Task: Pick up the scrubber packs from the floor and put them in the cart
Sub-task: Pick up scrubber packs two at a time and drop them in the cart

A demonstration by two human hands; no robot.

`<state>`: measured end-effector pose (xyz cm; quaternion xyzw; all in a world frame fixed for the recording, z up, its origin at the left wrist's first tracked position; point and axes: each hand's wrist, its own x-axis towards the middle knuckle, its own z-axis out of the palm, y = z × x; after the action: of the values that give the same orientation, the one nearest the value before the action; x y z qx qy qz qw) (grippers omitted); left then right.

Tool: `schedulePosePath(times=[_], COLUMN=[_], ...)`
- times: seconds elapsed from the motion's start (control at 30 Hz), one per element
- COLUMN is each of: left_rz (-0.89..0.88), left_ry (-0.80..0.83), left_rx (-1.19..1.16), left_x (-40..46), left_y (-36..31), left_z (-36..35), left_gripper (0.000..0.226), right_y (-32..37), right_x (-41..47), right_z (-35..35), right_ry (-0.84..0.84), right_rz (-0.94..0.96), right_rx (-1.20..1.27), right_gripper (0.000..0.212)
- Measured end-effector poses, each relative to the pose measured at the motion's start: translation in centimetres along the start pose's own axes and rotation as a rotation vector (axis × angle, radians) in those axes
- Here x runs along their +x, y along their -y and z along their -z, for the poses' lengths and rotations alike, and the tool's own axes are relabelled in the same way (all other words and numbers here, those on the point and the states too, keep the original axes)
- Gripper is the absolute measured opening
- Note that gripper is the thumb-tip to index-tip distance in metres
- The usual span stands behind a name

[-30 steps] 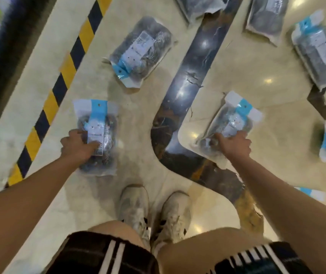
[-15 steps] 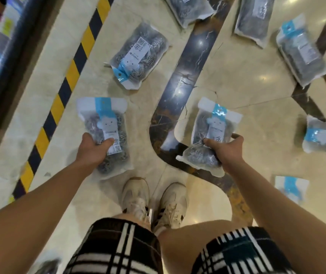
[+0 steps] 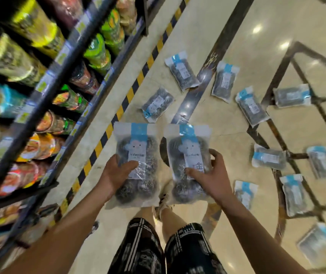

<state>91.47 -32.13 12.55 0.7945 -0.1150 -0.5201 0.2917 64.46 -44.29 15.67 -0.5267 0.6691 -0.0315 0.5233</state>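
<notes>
Both hands are up in front of the body, each gripping a clear scrubber pack by its lower half. Left hand point(image 3: 116, 173) has its thumb curled over the face of the left pack point(image 3: 136, 165), fingers hidden behind it; right hand point(image 3: 210, 178) pinches the right pack point(image 3: 187, 163) with its thumb on the front and its fingers wrapped round the right edge. These two packs hang side by side, nearly touching, blue header strips upward, dark steel-wool balls showing through the plastic

Store shelving point(image 3: 39, 107) fills the left side, its tiers stocked with bright snack tubs and bags, blurred. Beside it runs a yellow-and-black hazard stripe point(image 3: 136, 82) along the glossy marble floor point(image 3: 266, 26). Roughly ten more scrubber packs point(image 3: 252, 106) lie flat on that floor, scattered ahead and to the right, none touching a hand. Plaid shorts point(image 3: 138, 250) and pale sneakers point(image 3: 163, 202) show below the held packs
</notes>
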Motion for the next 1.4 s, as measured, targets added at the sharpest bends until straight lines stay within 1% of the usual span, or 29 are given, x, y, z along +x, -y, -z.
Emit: schedulePosePath(times=[0.03,0.07,0.1,0.13,0.17,0.2,0.27,0.3,0.33,0.43,0.5,0.57,0.63,0.77,0.87,0.9,0.97,1.03,1.1,1.17,1.2,1.23,1.27,1.3,1.33,1.4], left_rz=[0.003,0.016,0.011,-0.001,0.001,-0.013,-0.050,-0.073,-0.087,-0.143,-0.221,-0.272,-0.310,-0.371,-0.348,-0.334,-0.319,-0.294,-0.269,-0.239,-0.220,-0.214,-0.211,-0.204,-0.202,-0.194], left_ry=[-0.013,-0.012,-0.030,-0.034,-0.050,-0.067,-0.091,-0.102,-0.107,-0.091,-0.076,-0.048,-0.024,0.012,-0.018,-0.028,-0.036,-0.076,-0.125,-0.153,-0.163,-0.187,-0.206,-0.226,-0.239,-0.275], left_rx=[-0.037,-0.076,-0.141,-0.169,-0.190,-0.199,-0.219,-0.218,-0.219,-0.219,-0.202,-0.179,-0.171,-0.167,-0.177,-0.186,-0.202,-0.223,-0.230,-0.263,-0.292,-0.319,-0.346,-0.362,-0.410,-0.483], left_x=[-2.0,-4.1,-6.9,-9.5,-11.7,-13.7,-17.2,-18.8,-20.1,-23.0,-24.2,-25.2,-26.3,-27.6,-28.1,-28.5,-29.1,-29.9,-30.5,-30.7,-30.8,-31.2,-31.6,-31.9,-32.1,-32.8], left_y=[-0.8,-1.5,-3.1,-4.6,-5.7,-6.8,-8.7,-9.8,-10.9,-14.0,-15.2,-16.4,-17.3,-17.9,-17.1,-17.0,-16.7,-16.0,-15.3,-13.7,-12.5,-11.9,-11.1,-10.5,-9.8,-8.1], left_z=[1.2,2.5,3.5,4.5,5.4,6.3,7.6,8.2,8.7,9.6,10.1,10.0,9.6,8.3,8.0,8.2,8.3,8.3,8.7,9.0,9.4,9.8,10.2,10.5,10.8,11.5], left_gripper=[0.081,0.084,0.074,0.059,0.049,0.045,0.044,0.046,0.050,0.069,0.074,0.067,0.052,0.019,0.014,0.014,0.017,0.009,0.017,0.010,0.017,0.029,0.040,0.044,0.037,0.015], right_y=[2.1,4.1,6.1,7.9,9.6,11.1,13.5,14.4,15.1,16.8,17.5,17.7,17.7,17.5,17.5,17.5,17.2,16.9,17.6,18.3,18.7,19.1,19.6,20.2,20.6,21.1], right_x=[-1.7,-3.5,-5.1,-6.7,-8.1,-9.5,-12.1,-13.3,-14.4,-17.3,-18.7,-19.5,-20.2,-21.8,-22.5,-22.6,-22.2,-21.6,-21.2,-21.0,-21.1,-21.1,-21.3,-21.7,-22.1,-22.8], right_z=[1.1,2.1,3.1,3.9,4.7,5.4,6.8,7.3,7.8,9.3,10.3,11.2,12.0,13.0,13.7,14.0,14.2,14.1,13.4,12.5,11.9,11.3,10.7,10.0,9.3,7.8], right_ry=[0.016,0.036,0.058,0.081,0.101,0.116,0.138,0.139,0.142,0.177,0.202,0.207,0.199,0.185,0.302,0.352,0.440,0.500,0.533,0.572,0.585,0.591,0.590,0.593,0.600,0.631], right_rz=[0.035,0.061,0.071,0.074,0.067,0.065,0.070,0.069,0.060,0.036,0.059,0.081,0.103,0.140,0.117,0.097,0.089,0.121,0.150,0.180,0.193,0.205,0.209,0.212,0.215,0.220], right_rx=[-0.007,-0.005,0.005,0.021,0.030,0.042,0.077,0.096,0.126,0.224,0.219,0.186,0.177,0.301,0.482,0.522,0.533,0.467,0.404,0.346,0.312,0.294,0.290,0.286,0.269,0.237], right_gripper=[0.102,0.107,0.116,0.124,0.125,0.118,0.083,0.070,0.067,0.084,0.090,0.085,0.069,0.047,0.032,0.032,0.040,0.057,0.074,0.089,0.090,0.081,0.064,0.049,0.041,0.033])
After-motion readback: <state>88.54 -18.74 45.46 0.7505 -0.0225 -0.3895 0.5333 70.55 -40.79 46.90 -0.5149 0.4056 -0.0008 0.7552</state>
